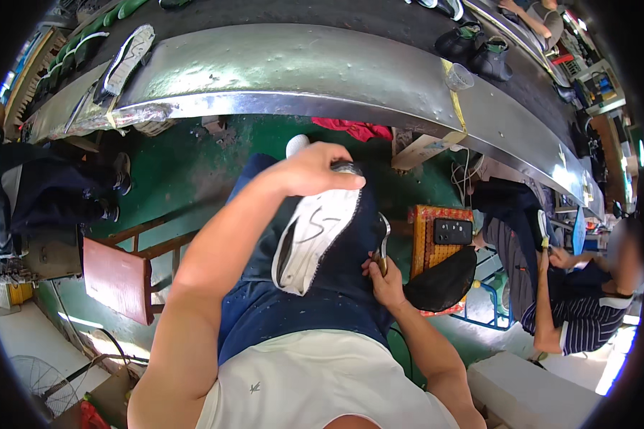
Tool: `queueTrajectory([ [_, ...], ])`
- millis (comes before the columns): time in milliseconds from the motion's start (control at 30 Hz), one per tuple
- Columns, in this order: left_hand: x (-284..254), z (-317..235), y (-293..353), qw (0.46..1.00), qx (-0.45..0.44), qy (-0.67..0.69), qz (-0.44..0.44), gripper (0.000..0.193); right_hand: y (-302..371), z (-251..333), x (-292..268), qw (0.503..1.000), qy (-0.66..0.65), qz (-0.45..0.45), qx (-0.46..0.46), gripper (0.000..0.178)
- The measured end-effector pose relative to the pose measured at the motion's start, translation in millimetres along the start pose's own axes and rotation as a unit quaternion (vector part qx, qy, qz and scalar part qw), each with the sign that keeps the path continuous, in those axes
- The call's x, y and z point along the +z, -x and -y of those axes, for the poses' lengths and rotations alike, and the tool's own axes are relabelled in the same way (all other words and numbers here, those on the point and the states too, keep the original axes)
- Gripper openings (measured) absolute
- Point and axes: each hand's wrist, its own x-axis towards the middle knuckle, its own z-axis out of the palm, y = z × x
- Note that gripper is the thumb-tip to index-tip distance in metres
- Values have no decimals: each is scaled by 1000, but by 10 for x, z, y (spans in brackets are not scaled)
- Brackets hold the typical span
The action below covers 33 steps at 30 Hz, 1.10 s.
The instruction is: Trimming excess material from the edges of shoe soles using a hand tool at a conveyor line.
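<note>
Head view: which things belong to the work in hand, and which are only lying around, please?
In the work:
- white-soled shoe, in the left hand
- metal tool, in the right hand

Seemingly just lying about:
- phone on the seat
- red cloth below the bench

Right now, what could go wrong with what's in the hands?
The left hand grips the shoe near one end, so the other end might swing. The metal tool in the right hand sits close to the trousers and could snag them. An outward sweep might knock the phone.
</note>
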Motion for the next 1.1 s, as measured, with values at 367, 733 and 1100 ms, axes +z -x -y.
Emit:
queueTrajectory([
  [367,1560,1496,531,969,-100,178,-138,57,-147,958,-377,944,220,237,59,47],
  [733,1578,1369,572,978,-117,116,-125,64,-609,1673,-380,846,413,332,55,43],
  [1100,1366,1396,638,891,-22,449,-57,79,-505,1007,194,935,257,237,62,28],
])
